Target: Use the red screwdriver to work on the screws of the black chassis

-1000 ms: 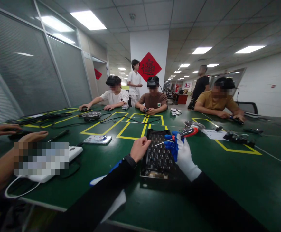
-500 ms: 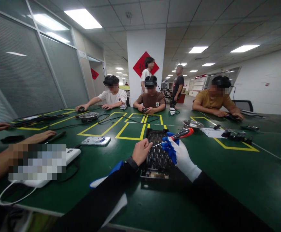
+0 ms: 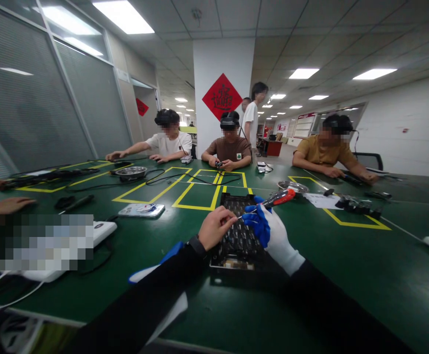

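A screwdriver with a red and black handle is in my right hand, which wears a white glove with blue fingers. Its shaft points left toward my bare left hand. The left thumb and fingertips are pinched together at the screwdriver's tip; whether something small is between them I cannot make out. Beneath both hands lies a black rectangular casing with rows of small slots or parts, flat on the table. My hands cover part of it.
A loose blue and white glove lies by my left forearm. Further left are a phone and a white device with a cable. Metal bowls, black parts and paper lie around the green table. Co-workers sit opposite.
My left fingertips have come over the screwdriver's tip, and the shaft shows less. The co-worker's hand at left has drawn back leftward. A person standing behind has moved right.
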Demonstrator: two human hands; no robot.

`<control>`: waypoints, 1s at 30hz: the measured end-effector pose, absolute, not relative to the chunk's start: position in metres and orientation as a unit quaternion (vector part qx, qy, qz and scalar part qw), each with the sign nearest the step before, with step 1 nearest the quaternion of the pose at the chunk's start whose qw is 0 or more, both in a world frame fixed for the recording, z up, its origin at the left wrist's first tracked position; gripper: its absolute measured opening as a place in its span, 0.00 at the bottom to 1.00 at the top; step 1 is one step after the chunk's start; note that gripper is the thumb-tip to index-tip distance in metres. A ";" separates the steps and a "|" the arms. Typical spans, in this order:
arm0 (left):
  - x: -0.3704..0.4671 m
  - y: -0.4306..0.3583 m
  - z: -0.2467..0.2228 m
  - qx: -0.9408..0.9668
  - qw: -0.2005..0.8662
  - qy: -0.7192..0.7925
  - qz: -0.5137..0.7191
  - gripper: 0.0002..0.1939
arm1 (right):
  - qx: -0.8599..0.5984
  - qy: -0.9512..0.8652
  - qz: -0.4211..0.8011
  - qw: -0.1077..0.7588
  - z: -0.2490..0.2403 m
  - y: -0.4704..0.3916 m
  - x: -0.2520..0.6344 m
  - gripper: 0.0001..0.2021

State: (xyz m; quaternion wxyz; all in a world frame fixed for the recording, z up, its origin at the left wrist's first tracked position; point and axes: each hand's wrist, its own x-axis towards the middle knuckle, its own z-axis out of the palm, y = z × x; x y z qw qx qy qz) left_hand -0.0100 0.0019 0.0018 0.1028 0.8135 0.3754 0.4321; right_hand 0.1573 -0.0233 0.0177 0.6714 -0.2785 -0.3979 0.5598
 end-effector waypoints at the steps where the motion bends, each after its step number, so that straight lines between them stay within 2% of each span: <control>1: -0.010 0.002 0.002 0.815 0.103 0.373 0.432 0.12 | -0.275 -0.401 0.561 0.670 0.019 -0.024 0.157 0.19; 9: -0.008 -0.002 0.004 0.834 0.124 0.343 0.413 0.13 | -0.356 -0.439 0.447 0.693 0.022 -0.032 0.153 0.16; 16: -0.008 -0.003 0.003 0.830 0.097 0.352 0.421 0.13 | -0.261 -0.399 0.560 0.678 0.024 -0.031 0.161 0.17; 23: -0.007 -0.005 0.003 0.846 0.100 0.336 0.401 0.15 | -0.299 -0.397 0.499 0.710 0.023 -0.033 0.157 0.16; 30: -0.009 -0.003 0.003 0.835 0.110 0.349 0.410 0.14 | -0.268 -0.396 0.560 0.676 0.025 -0.029 0.161 0.16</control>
